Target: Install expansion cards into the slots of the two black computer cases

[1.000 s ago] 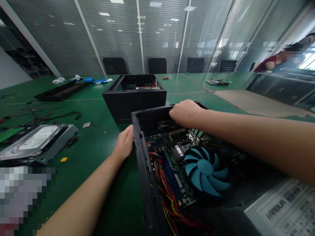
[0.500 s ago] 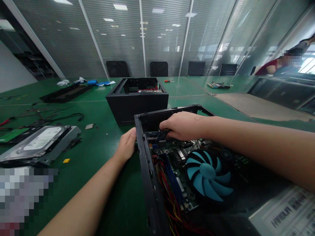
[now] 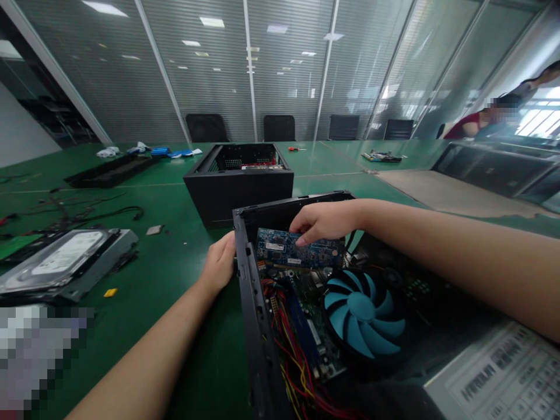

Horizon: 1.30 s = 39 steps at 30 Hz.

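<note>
An open black computer case (image 3: 250, 315) lies in front of me with its inside facing up. My right hand (image 3: 326, 219) reaches into its far part and pinches the top edge of a blue graphics card (image 3: 280, 249), which stands tilted above the motherboard (image 3: 335, 350). Against the outer left wall of the case rests my left hand (image 3: 220, 261), its fingers curled at the frame and partly hidden. Below the card sits a cooling fan (image 3: 362, 308) with light-blue blades. Red and yellow cables (image 3: 289, 344) run along the inner left wall, and a labelled power supply (image 3: 485, 373) fills the near right.
A second black case (image 3: 238, 195) stands just beyond. To the left lie a hard drive (image 3: 72, 254), loose cables (image 3: 65, 213) and a yellow piece (image 3: 111, 293). A screwdriver (image 3: 295, 149) and circuit board (image 3: 382, 156) lie farther back. People (image 3: 476, 119) are at the far right.
The graphics card has come up into view, lifted and tilted by my right hand, its blue face now showing. My left hand stays at the case wall. The whole view has shifted slightly.
</note>
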Motion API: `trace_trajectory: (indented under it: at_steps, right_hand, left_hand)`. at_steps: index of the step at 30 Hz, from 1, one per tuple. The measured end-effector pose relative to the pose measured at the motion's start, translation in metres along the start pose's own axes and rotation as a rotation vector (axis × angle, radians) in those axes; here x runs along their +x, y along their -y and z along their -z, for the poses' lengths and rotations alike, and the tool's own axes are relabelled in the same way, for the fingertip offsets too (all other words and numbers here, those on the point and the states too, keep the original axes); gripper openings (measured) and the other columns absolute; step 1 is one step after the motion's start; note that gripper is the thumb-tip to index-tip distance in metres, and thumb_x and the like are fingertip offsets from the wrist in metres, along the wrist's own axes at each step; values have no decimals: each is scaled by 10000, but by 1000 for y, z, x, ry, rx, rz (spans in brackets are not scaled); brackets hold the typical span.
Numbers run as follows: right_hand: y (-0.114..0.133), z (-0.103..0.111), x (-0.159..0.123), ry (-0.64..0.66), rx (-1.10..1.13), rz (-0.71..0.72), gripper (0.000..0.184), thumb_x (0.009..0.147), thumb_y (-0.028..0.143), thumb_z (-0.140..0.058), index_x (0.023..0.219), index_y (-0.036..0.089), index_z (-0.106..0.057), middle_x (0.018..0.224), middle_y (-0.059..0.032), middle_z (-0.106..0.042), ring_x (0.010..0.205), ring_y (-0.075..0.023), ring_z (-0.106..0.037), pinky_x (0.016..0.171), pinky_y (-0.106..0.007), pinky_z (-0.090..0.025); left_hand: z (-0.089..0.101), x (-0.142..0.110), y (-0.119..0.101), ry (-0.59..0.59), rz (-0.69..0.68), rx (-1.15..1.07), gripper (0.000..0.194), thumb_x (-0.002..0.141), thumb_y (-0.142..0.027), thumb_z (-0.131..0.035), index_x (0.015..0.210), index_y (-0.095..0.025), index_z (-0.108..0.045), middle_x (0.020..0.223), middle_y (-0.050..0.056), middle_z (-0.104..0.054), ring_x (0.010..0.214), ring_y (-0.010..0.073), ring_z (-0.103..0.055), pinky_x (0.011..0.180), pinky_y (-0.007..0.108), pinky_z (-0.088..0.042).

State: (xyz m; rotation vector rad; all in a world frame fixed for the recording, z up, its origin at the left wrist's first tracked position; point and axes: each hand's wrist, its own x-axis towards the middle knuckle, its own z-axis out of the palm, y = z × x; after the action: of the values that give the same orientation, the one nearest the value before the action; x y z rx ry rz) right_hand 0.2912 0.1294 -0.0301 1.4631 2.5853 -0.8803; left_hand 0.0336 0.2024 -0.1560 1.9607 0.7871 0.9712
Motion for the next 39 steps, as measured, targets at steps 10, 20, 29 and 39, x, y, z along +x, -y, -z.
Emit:
trace_trajectory:
  at_steps: [10,20,29,39]
  right_hand:
    - [0,0,-1,-12,-58,-13,231,852,325,-565,890,115,-654,780,-15,-636,689,-120,-523,645,-241,-356]
    - [-4,-3,0,-114,-278,-43,240,835,350,-589,966,162,-660,796,-20,-647,657,-113,-526,611,-235,-354]
    - [5,-2,1,-221,-676,-321,277,818,353,-572,1018,214,-702,909,-85,-691,805,-209,-626,690,-308,-426]
    - [17,-5,1,-231,-777,-332,212,807,264,-582,974,253,-713,1019,-74,-695,892,-245,-642,695,-333,-473]
  left_hand:
    - [-1,-2,8,-3,4,-5,318,893,-427,-425,860,-165,-603,837,32,-611,800,190,-543,681,261,-450]
    - [-2,-1,8,18,22,-53,332,882,-448,-437,852,-158,-595,840,34,-598,806,188,-529,687,261,-461]
    - [-3,0,-3,12,9,-19,352,891,-450,-386,854,-179,-607,876,44,-636,825,209,-551,661,270,-440]
    - [-2,1,-3,-5,17,-11,349,872,-470,-398,789,-188,-585,904,51,-662,866,223,-572,655,271,-443]
